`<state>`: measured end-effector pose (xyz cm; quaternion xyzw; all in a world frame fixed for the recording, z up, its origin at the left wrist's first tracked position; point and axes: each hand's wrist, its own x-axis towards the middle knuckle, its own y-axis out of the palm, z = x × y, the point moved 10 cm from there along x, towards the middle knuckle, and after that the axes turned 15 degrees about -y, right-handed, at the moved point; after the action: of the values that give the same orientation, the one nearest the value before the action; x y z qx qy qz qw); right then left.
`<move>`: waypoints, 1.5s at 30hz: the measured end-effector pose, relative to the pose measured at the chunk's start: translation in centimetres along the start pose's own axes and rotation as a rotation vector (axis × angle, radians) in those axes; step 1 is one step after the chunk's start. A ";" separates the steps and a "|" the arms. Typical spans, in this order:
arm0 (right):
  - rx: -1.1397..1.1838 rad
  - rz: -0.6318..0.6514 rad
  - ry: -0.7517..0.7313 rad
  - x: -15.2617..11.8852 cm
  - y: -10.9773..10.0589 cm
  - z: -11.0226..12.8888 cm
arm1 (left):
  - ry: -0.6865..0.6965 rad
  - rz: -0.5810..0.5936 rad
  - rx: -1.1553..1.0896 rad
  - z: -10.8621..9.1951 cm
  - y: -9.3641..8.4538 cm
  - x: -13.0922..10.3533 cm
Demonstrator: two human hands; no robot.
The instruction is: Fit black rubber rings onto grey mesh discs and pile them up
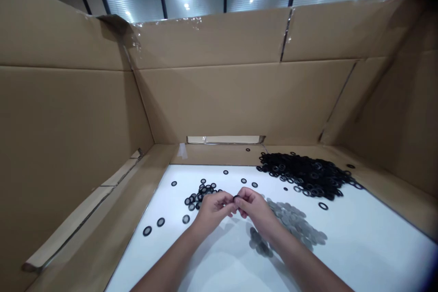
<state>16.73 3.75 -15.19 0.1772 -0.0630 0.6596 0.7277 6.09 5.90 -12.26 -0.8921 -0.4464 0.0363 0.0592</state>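
Centrally, a black ring (236, 198) — held between left hand (212, 209) and right hand (256, 209).

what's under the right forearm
Grey discs show along its inner side, paler translucent discs along its outer side, on a white surface. Anything directly beneath the forearm is covered.

The ring (236, 197) in the grip is black. Right of the grip, discs (297, 222) are pale grey, the heap (304, 174) beyond black. Left of it, pieces (147, 231) are black-rimmed, grey-centred.
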 end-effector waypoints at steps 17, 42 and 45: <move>-0.132 -0.014 -0.073 0.6 0.2 1.8 | -0.093 -0.029 -0.209 0.5 -1.0 0.5; -0.485 0.051 -0.220 -0.1 0.5 4.5 | -0.045 -0.085 -0.235 -0.3 -1.5 -0.2; -0.485 0.064 -0.214 -0.1 0.7 4.6 | -0.035 -0.067 -0.141 -0.4 -1.7 -0.2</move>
<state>16.72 2.18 -10.83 0.0645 -0.3013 0.6253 0.7170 4.67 6.67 -11.59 -0.8779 -0.4783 0.0182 -0.0103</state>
